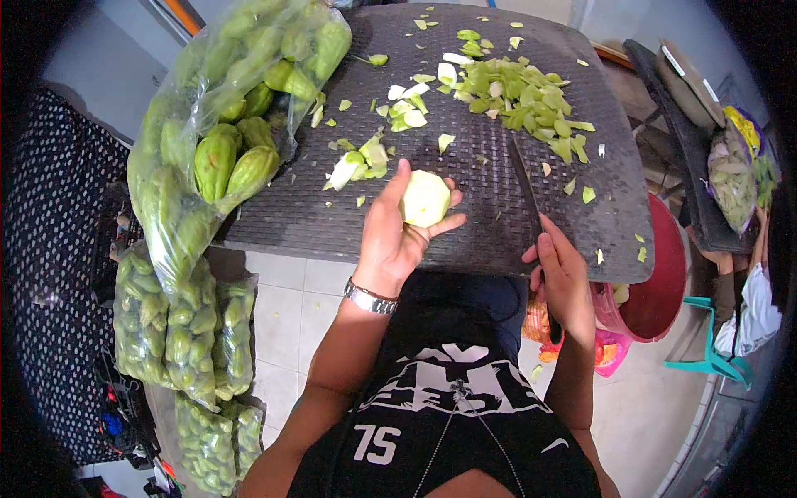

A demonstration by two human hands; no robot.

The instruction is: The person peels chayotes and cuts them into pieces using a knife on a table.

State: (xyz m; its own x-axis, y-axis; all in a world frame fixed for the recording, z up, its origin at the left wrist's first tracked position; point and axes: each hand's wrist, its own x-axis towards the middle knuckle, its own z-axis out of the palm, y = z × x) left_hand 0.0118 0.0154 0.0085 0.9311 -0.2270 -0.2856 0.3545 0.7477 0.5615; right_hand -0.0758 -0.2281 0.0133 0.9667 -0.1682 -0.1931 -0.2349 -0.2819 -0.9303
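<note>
A pale, peeled chayote (426, 200) with flat cut facets rests in my left hand (388, 236), palm up and fingers curled behind it. In my right hand (564, 278) is a long dark-bladed knife (522, 178), its tip pointing away from me over the table. The blade is apart from the chayote. A heap of green peelings (519, 95) lies beyond the knife, and smaller peel scraps (365, 160) are scattered close to my left hand. At the table's left, unpeeled chayotes (237, 158) show through the opening of a clear plastic bag (162, 178).
The dark woven-top table (315, 228) has a rounded edge before me. More bagged chayotes (187, 332) stack on the left. To the right are a red tub (664, 274), a teal stool (706, 353) and a second table (677, 158) with bagged vegetables, a person beside it.
</note>
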